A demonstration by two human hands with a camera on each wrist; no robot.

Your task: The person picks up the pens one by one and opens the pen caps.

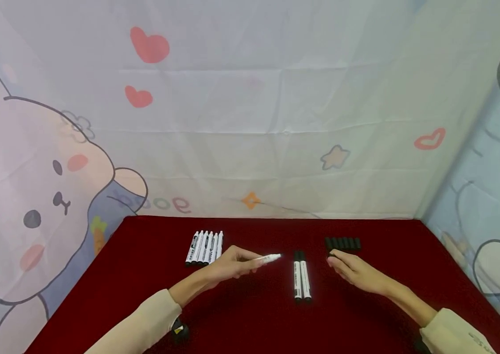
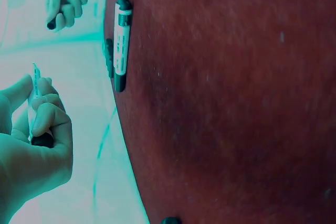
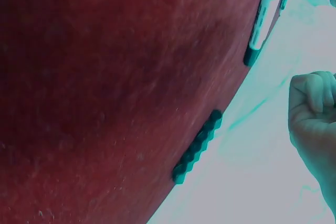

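My left hand (image 1: 228, 265) holds a white marker (image 1: 271, 258) with its bare tip pointing right. In the left wrist view the marker's black end (image 2: 43, 140) sits low in the curled fingers. To the right, my right hand (image 1: 358, 273) pinches a small black cap (image 2: 51, 25), mostly hidden by the fingers. Between the hands, two white markers with black caps (image 1: 301, 255) lie side by side on the red cloth, pointing away from me. The held marker and the pinched cap are apart.
Several uncapped white markers (image 1: 205, 248) lie in a row behind the left hand. A row of loose black caps (image 1: 343, 243) lies just beyond the right hand. A printed fabric backdrop (image 1: 276, 108) rises behind the red-covered table (image 1: 250, 314).
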